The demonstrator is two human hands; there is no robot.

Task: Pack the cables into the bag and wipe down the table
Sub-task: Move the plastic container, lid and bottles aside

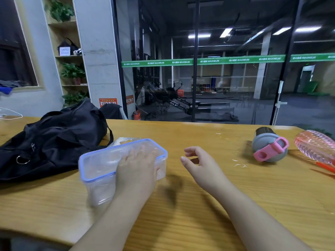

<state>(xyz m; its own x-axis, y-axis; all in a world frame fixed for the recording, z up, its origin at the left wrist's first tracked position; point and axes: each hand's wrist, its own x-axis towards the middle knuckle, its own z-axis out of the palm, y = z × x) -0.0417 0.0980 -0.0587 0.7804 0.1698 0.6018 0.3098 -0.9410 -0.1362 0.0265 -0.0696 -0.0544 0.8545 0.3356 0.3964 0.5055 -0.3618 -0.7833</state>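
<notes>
My left hand (137, 165) is down inside a clear plastic box (101, 165) with a blue rim; the fingers lie fairly straight, and I see them only blurred through the far wall, so I cannot tell whether they hold anything in there. The box looks tilted and smeared with motion, its near corner low toward the worktop (199, 214). My right hand (197, 163) hangs above the wood at about three o'clock from the box, apart from it, fingers loosely curled and thumb forward, grasping nothing.

Just behind the box, at twelve o'clock, a ribbed clear lid (126, 140) lies flat, partly hidden by the box's rim. At ten o'clock from my left hand the black bag (54, 140) slumps on the worktop, crumpled, a strap looping down its right side beside the lid and a metal ring showing on its near face. I cannot see into the bag from here.

Out at two o'clock from my right hand, well apart, a grey bottle (268, 145) with a pink carry loop lies on its side, lid end toward me. Farther right, at the frame's edge, a pink ribbed bottle (315, 145) also lies on its side. Small pale scraps (239, 163) are scattered on the wood between my right hand and the grey bottle. A white cable (12, 115) curves at the worktop's far left edge, beyond the bag.
</notes>
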